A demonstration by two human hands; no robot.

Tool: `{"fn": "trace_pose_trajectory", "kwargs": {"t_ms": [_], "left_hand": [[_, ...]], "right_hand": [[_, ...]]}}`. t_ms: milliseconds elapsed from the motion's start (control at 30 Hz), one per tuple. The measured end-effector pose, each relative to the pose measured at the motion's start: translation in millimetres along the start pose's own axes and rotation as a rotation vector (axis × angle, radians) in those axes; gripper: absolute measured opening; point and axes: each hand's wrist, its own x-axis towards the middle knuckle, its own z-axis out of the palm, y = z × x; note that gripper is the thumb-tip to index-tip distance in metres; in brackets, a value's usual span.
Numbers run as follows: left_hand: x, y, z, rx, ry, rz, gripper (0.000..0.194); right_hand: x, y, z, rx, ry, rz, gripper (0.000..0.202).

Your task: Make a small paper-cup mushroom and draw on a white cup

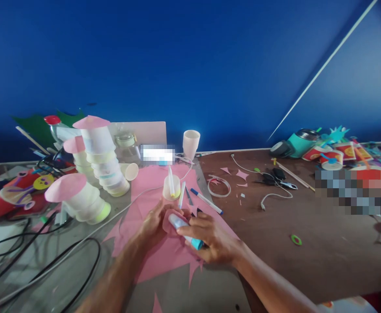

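My left hand (154, 224) holds a small pink paper piece (168, 224) by its edge. My right hand (210, 239) is wrapped round a glue tube (186, 231) with a light blue end, its other end against the pink piece. Both hands are over a large pink sheet (154, 256). Just beyond them stands a white cup (171, 186) with a white marker (171, 180) in it. A blue-capped marker (207, 201) lies to the right of the cup.
Stacked paper-cup towers with pink cone tops (104, 161) stand at the left, near black cables (95, 261). A white cup (190, 143) stands by the blue wall. Scissors (288, 185), a coiled cable (219, 186) and a green ring (296, 240) lie at the right.
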Motion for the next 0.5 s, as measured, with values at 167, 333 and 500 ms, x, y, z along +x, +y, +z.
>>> {"fn": "trace_pose_trajectory", "kwargs": {"t_ms": [167, 333, 500], "left_hand": [[-1.7, -3.7, 3.3, 0.048, -0.044, 0.017, 0.060], [-2.9, -3.5, 12.2, -0.004, -0.059, 0.093, 0.060], [-1.7, -4.3, 11.4, -0.002, -0.025, 0.175, 0.059]], "right_hand": [[-2.6, 1.5, -0.4, -0.038, -0.079, -0.019, 0.033], [-0.7, -7.6, 12.7, 0.209, 0.174, 0.244, 0.027], [4.1, -15.2, 24.3, 0.613, 0.365, 0.659, 0.031]]}}
